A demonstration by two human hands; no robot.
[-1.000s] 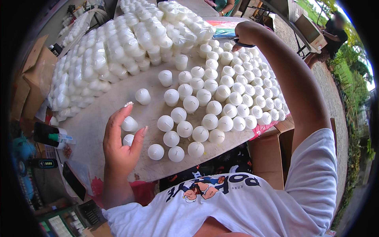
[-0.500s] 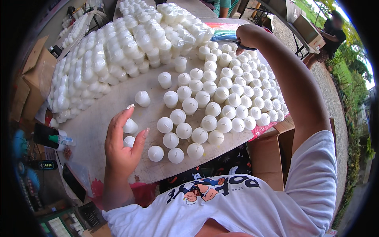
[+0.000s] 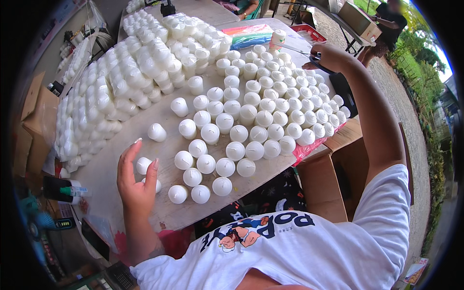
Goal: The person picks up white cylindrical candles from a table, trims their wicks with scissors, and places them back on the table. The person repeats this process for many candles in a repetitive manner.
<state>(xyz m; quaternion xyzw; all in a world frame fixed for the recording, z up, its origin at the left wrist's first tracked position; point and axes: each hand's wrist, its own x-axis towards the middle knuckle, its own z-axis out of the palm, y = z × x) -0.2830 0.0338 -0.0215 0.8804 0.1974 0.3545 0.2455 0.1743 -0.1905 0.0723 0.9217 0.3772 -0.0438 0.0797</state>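
At the far right of the table, my right hand [image 3: 332, 58] is closed on the dark handles of a pair of scissors [image 3: 314, 61]. Its thin blades point left, above the farthest loose candles. My left hand [image 3: 137, 182] is open over the left side, thumb and fingers apart. Two white candles [image 3: 143, 165] stand right beside it, one partly hidden by the thumb. Many short white candles [image 3: 248, 114] with wicks stand upright across the table, packed closest on the right.
Clear-wrapped stacks of white candles [image 3: 113, 77] fill the table's far left. Beyond the loose candles lie coloured plastic packs [image 3: 249, 36] and a red basket [image 3: 309, 33]. An open cardboard box [image 3: 319, 181] stands below the right edge. Another person [image 3: 390, 21] is beyond, by a carton [image 3: 358, 21].
The view has shifted, so the candles sit further left and the red basket shows. My right hand has turned with the scissors, and their blades are now visible. My left hand remains open.
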